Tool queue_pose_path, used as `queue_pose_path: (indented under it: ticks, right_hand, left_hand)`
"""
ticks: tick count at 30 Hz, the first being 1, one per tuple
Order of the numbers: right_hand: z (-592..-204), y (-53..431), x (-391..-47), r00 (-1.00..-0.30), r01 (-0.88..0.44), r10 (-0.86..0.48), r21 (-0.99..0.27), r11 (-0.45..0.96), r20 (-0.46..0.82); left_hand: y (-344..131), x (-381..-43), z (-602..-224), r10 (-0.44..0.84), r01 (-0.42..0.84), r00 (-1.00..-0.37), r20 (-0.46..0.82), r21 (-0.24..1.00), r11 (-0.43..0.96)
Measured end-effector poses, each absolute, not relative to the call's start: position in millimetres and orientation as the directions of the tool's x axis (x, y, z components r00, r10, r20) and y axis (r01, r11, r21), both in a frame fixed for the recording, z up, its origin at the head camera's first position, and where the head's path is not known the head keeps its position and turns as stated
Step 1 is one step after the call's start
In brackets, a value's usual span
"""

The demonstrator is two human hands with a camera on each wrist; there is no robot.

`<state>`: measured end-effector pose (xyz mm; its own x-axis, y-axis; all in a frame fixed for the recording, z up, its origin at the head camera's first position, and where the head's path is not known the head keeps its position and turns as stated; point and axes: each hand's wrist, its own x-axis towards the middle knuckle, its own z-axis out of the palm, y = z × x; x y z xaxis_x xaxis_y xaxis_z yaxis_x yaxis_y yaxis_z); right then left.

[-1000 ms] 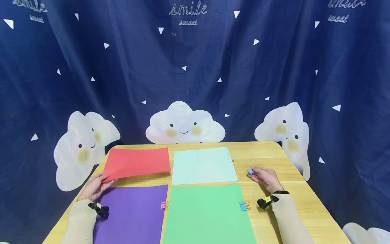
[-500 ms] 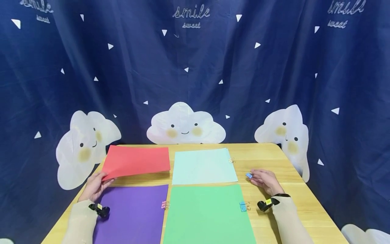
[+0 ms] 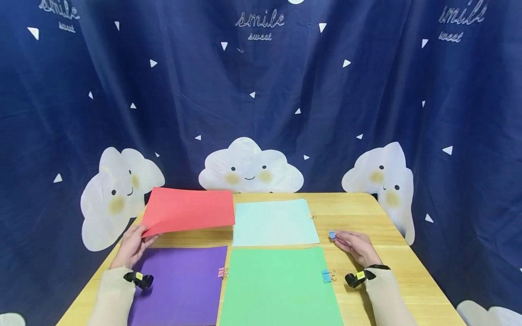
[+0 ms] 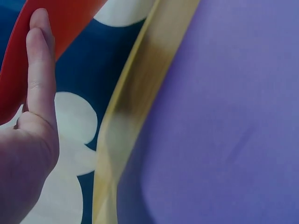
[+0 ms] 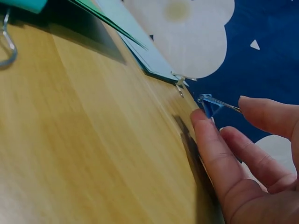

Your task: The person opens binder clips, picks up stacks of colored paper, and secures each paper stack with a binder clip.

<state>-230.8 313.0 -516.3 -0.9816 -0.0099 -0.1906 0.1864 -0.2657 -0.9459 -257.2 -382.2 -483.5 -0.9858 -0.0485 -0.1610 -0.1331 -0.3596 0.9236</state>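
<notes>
My left hand (image 3: 132, 246) holds red paper (image 3: 187, 209) by its near left corner, raised and tilted above the table's far left. In the left wrist view, straight fingers (image 4: 41, 79) lie against the red paper (image 4: 70, 23); the thumb is hidden there. On the right, my right hand (image 3: 360, 248) pinches a small blue binder clip (image 3: 332, 235) just above the table. The right wrist view shows the thumb on the wire handles of that blue binder clip (image 5: 211, 107), with the fingers below it.
Purple paper (image 3: 179, 285) with a pink binder clip (image 3: 223, 272) lies near left. Green paper (image 3: 281, 285) bears a blue clip (image 3: 326, 275). Pale blue paper (image 3: 275, 222) behind it has a light-coloured clip (image 3: 311, 216). A dark blue curtain (image 3: 261, 113) hangs behind the table (image 3: 391, 280).
The red paper has risen and shifted slightly right with my left hand. The blue clip has turned a little in my right fingers. The head view has shifted slightly.
</notes>
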Motion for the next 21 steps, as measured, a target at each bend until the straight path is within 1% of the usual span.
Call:
queue_pose_path:
  ticks: [4, 10, 15, 21]
  right_hand:
    - [-516.9, 312.1, -228.7, -0.98, 0.189, 0.005, -0.946, -0.262, -0.198]
    - [-515.2, 308.0, -224.0, -0.972, 0.211, 0.049, -0.946, -0.247, -0.23]
    - [-510.5, 302.3, -220.2, -0.977, 0.176, 0.067, -0.945, -0.274, -0.202]
    - [-503.9, 295.1, -214.3, -0.986, 0.146, 0.035, -0.942, -0.303, -0.165]
  left_hand:
    - [-373.2, -255.2, -481.2, -0.028, -0.102, -0.992, -0.121, 0.923, -0.37]
    - [-359.4, -252.1, -480.4, -0.017, -0.085, -0.995, -0.099, 0.921, -0.381]
    - [-345.3, -249.9, -481.6, -0.013, -0.071, -0.997, -0.082, 0.923, -0.379]
    - [-325.3, -246.0, -482.2, -0.002, -0.041, -0.999, -0.045, 0.933, -0.356]
